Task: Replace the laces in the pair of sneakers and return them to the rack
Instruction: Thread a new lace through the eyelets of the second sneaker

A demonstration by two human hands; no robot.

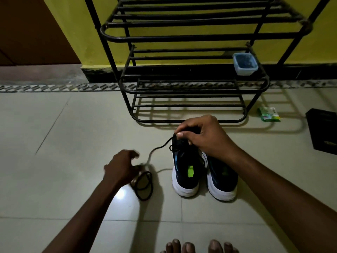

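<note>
2 sneakers stand side by side, lower centre of frame, heels toward the person, on the floor in front of the rack at upper centre. Neither is on the rack yet.

Right hand grips the front of the left sneaker, thumb and fingers curled round it at the eyelets. A black lace leaves that spot and trails left to a coil. Left hand sits over the coil, fingers curled but blurred: cannot tell whether it holds the lace or only touches it. The right sneaker is untouched, close against the other.

Also here: a blue tub on a rack shelf at right, a green packet and a black box on the floor at right, bare toes at the bottom edge.

Cannot tell if this lace is going in or coming out.

Risks, as I judge them:
- A sharp tug from the left could tip the sneaker if the right grip slips, knocking its neighbour.
- The coil could snag or knot as it pays out.
- Dim light and a black lace on a dark upper make a skipped eyelet likely.
- Uneven ends if only 1 side is pulled.
</note>
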